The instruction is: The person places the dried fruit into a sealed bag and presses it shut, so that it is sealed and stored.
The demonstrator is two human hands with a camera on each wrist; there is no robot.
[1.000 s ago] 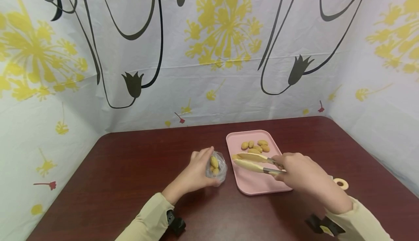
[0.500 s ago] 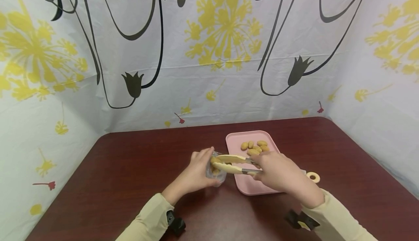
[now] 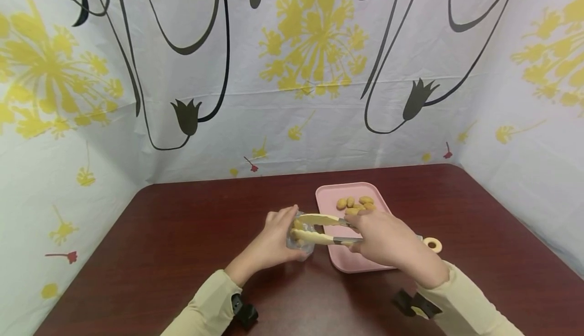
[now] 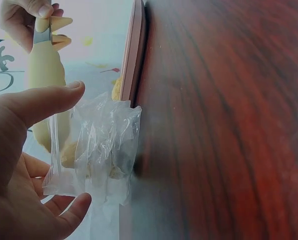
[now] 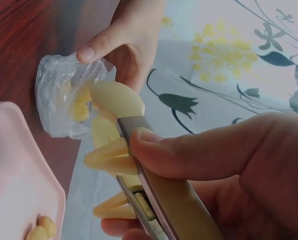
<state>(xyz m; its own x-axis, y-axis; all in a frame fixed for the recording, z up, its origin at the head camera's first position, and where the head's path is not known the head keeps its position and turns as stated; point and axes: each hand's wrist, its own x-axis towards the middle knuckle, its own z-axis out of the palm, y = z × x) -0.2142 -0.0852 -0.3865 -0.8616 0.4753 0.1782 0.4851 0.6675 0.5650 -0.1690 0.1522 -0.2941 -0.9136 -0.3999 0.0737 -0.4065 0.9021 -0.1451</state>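
Observation:
My left hand [image 3: 270,245] holds a small clear plastic bag [image 3: 306,251] by its side, thumb and fingers curved round it. Inside the bag lie oval yellow-brown pieces [image 5: 81,111] that resemble nuts; their exact kind is unclear. My right hand [image 3: 394,242] grips cream-tipped metal tongs [image 3: 321,219], thumb on one arm and fingers on the other. The tongs' tips reach into the bag's mouth and stand apart. More of the oval pieces [image 3: 366,200] lie on a pink tray [image 3: 351,264], partly hidden by the right hand in the head view.
The dark red wooden table [image 3: 196,234] carries the tray just right of the bag. A patterned white cloth [image 3: 283,148] hangs behind and along both sides of the table. The tongs' ring end [image 3: 432,245] sticks out behind the right wrist.
My right hand has brought the tongs left from over the tray to the bag, an oval piece apparently in their tips. The tips have since spread apart. The left hand stays put.

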